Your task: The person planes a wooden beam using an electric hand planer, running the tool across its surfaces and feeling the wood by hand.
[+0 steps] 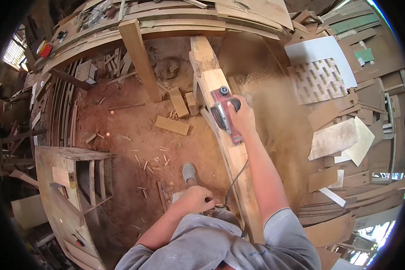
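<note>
My right hand (242, 116) grips the handle of a red electric planer (227, 118), which rests on the upper face of a long wooden beam (213, 83). From the planer's rear a dark power cord (234, 181) runs back along the beam toward my body. Its lower end is hidden near my shirt. My left hand (197, 199) is held at my waist, left of the beam, its fingers curled into a loose fist. Nothing shows in that fist.
Brown dust hangs right of the beam. Wood offcuts (172, 125) and scraps lie on the reddish dirt floor. A wooden cabinet (74, 153) stands at left. Stacked planks (180, 22) cross the far side, with a post (139, 60) before them. Boards (335, 139) crowd the right.
</note>
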The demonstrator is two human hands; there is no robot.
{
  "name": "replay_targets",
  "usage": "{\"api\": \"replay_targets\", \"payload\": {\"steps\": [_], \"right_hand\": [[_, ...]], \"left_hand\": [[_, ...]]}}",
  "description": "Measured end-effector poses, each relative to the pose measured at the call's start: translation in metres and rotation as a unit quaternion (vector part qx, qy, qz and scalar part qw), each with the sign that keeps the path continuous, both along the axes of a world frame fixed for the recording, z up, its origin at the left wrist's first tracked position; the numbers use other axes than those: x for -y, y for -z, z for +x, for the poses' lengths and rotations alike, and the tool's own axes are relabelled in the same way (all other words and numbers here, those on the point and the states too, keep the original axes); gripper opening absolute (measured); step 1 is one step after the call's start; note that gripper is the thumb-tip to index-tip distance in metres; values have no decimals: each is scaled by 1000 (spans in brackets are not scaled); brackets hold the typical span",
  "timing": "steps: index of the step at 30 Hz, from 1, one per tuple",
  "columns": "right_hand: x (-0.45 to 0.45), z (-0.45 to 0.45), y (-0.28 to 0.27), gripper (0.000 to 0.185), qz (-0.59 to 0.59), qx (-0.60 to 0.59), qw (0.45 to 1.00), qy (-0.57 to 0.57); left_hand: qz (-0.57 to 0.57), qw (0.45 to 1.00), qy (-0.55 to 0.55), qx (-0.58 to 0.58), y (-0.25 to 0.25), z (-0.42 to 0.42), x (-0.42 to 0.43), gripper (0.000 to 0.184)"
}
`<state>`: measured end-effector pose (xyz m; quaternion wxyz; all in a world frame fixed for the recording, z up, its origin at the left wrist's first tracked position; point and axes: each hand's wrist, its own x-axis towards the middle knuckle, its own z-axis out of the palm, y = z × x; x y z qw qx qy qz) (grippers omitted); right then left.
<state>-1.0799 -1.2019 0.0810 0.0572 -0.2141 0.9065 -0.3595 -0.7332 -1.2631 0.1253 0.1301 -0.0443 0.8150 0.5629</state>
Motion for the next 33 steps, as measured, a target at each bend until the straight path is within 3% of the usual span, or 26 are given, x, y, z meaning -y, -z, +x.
{"api": "replay_targets", "payload": {"steps": [8,13,19,22,29,33], "right_hand": [[135,-116,28,47,-16,-29,999,0],[149,-132,20,50,-16,-6,1000,-5],[44,-51,9,50,5,78,997,5],[-45,18,1,51,17,51,999,-7],[-254,185,-38,54,18,95,995,-9],[-295,218,-46,54,-2,92,996,0]], "left_hand": [[-43,999,-13,28,-15,-29,64,29],[-61,997,-23,43,-24,-36,65,32],[-38,999,-20,1,-42,-53,51,27],[-43,998,-24,-46,-40,-53,34,27],[-45,999,12,-9,-67,-66,-6,35],[-31,998,53,12,-54,-86,-6,34]]}}
